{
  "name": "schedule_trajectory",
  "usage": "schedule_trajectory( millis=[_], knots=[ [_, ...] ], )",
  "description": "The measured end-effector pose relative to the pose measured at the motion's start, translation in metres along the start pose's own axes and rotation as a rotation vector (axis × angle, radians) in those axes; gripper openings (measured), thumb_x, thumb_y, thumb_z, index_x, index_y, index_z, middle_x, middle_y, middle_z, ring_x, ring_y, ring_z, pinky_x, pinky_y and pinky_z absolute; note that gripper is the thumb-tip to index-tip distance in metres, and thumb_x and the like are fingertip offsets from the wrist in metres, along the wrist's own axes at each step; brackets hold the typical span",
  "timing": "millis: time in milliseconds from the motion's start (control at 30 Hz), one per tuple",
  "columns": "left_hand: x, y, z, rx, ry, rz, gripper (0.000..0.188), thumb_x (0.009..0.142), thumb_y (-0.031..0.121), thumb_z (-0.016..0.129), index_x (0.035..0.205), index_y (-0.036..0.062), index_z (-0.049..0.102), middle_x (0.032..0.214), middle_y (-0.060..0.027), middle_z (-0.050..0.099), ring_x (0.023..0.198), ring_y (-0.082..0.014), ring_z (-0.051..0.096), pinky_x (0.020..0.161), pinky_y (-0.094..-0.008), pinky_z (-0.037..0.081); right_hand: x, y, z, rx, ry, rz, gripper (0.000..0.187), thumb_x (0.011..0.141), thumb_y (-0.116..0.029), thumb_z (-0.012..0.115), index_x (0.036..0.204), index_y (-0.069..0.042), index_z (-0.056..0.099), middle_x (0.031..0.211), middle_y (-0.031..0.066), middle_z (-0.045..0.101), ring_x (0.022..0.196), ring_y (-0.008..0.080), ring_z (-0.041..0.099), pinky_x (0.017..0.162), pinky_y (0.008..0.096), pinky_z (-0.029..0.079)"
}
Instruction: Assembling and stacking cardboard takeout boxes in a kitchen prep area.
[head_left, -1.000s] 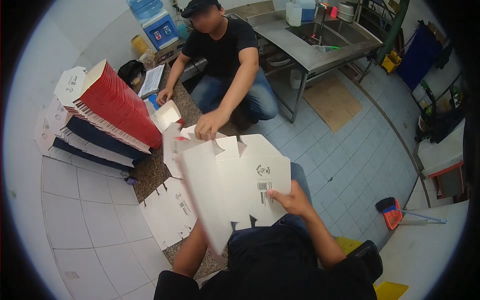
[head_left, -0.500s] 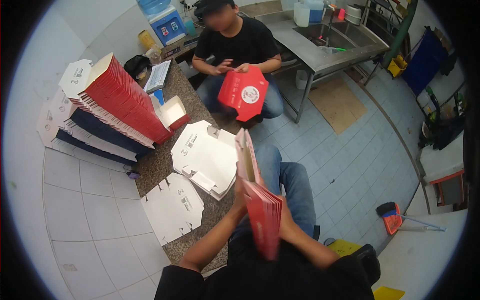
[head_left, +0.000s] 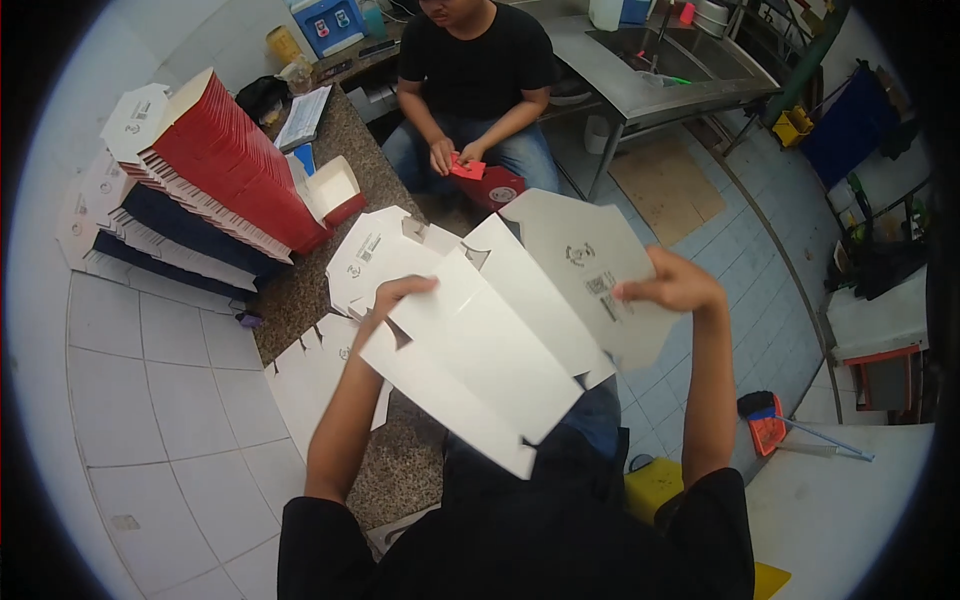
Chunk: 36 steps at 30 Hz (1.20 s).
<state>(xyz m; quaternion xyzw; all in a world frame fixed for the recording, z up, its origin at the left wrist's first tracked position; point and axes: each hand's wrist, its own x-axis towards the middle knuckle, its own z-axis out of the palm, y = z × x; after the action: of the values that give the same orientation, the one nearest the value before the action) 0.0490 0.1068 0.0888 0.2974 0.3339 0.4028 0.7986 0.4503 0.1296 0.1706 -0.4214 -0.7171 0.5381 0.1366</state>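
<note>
In front of my chest I hold an unfolded cardboard box blank (head_left: 490,345), plain white side up, slots and cut tabs along its edges. My left hand (head_left: 393,305) grips its left edge, thumb on top. At the opposite edge my right hand (head_left: 683,284) pinches the greyish end panel, which bears small dark printing. Whether more than one sheet is in my hands I cannot tell. Partly hidden behind it, a stack of white blanks (head_left: 365,255) lies on the granite counter (head_left: 400,480), with a loose white blank (head_left: 305,375) nearer me.
Tall stacks of red boxes (head_left: 235,150) and dark blue boxes (head_left: 190,235) lean at the left wall, beside an open small box (head_left: 335,188). Across from me a seated person (head_left: 475,70) handles a red box piece (head_left: 467,168). A steel sink (head_left: 660,60) stands behind; a dustpan (head_left: 768,425) lies right.
The folded red cardboard bundle between my hands is now spread open, white side up, and my hands have moved apart. The other person has lowered the red piece toward their lap.
</note>
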Motion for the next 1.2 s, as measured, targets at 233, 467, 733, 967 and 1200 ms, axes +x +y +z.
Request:
schedule_trajectory(
  millis=[233,467,733,967,1200],
  knots=[
    [0.006,-0.024,0.029,0.409,0.014,-0.255,0.061,0.076,0.010,0.071,0.128,-0.0083,0.047,0.109,-0.0184,0.063,0.097,-0.0255,0.065,0.088,-0.0327,0.050,0.060,0.012,-0.021,-0.174,-0.121,0.105,0.043,0.072,-0.028,0.074,0.101,0.003,0.069,0.089,0.0159,0.070,0.079,0.0232,0.067,0.075,0.0309,0.050],
    [-0.041,-0.123,-0.021,0.194,0.170,-0.275,0.059,0.080,0.007,0.070,0.132,-0.0060,0.044,0.119,-0.0175,0.059,0.107,-0.0257,0.060,0.093,-0.0347,0.048,0.066,0.130,0.071,-0.082,0.485,0.396,0.071,0.072,-0.033,0.078,0.128,0.003,0.055,0.118,0.0200,0.063,0.100,0.0295,0.064,0.089,0.0367,0.048],
    [-0.054,-0.155,-0.040,-0.021,0.294,-0.247,0.058,0.082,0.009,0.069,0.131,-0.0059,0.044,0.119,-0.0177,0.058,0.108,-0.0256,0.061,0.092,-0.0376,0.050,-0.028,0.135,0.187,0.781,0.331,0.724,0.065,0.078,-0.031,0.078,0.123,0.010,0.053,0.110,0.0232,0.063,0.102,0.0257,0.063,0.089,0.0355,0.050],
    [-0.048,-0.151,-0.035,0.026,0.309,-0.248,0.059,0.081,0.009,0.069,0.132,-0.0064,0.043,0.118,-0.0174,0.059,0.107,-0.0264,0.061,0.092,-0.0375,0.050,-0.026,0.123,0.191,0.934,0.296,0.651,0.059,0.077,-0.021,0.079,0.121,0.008,0.053,0.107,0.0201,0.064,0.092,0.0265,0.065,0.088,0.0367,0.052],
    [-0.043,-0.088,-0.003,0.199,0.350,-0.223,0.059,0.081,0.009,0.070,0.131,-0.0080,0.043,0.117,-0.0179,0.059,0.109,-0.0258,0.060,0.092,-0.0374,0.049,-0.018,0.052,0.151,0.532,0.384,0.330,0.047,0.078,-0.019,0.077,0.113,0.008,0.059,0.099,0.0162,0.067,0.088,0.0217,0.066,0.076,0.0317,0.053]
  ],
)
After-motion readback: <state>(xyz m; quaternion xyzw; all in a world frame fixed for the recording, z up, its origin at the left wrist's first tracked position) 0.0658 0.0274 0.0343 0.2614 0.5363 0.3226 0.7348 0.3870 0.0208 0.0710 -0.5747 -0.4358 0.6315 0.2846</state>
